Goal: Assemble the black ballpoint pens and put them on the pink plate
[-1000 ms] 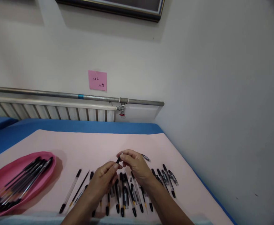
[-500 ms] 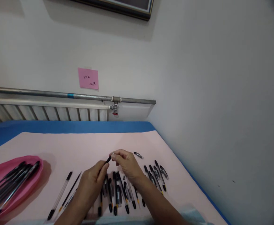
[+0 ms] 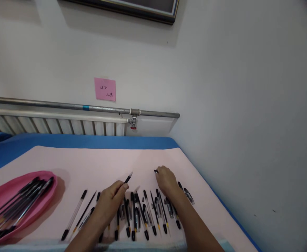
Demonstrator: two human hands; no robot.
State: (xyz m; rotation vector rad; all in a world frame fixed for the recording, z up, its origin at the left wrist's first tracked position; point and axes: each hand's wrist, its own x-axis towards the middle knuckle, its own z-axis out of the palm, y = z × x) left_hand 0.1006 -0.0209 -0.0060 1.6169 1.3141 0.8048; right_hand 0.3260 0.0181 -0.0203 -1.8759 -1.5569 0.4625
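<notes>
Diagonally, pen (image 3: 128, 178) points tip away and rightward, pinched in left grip (image 3: 114, 195); right grip (image 3: 166, 180) at cap (image 3: 156, 171), hold unclear.

Dim light casts a soft shadow beside the bowl (image 3: 42, 201), top right corner blackened.

The square pink paper note (image 3: 105, 89) on the white wall (image 3: 64, 63) reads "252", handwritten; below, "小" and an unclear character.
</notes>
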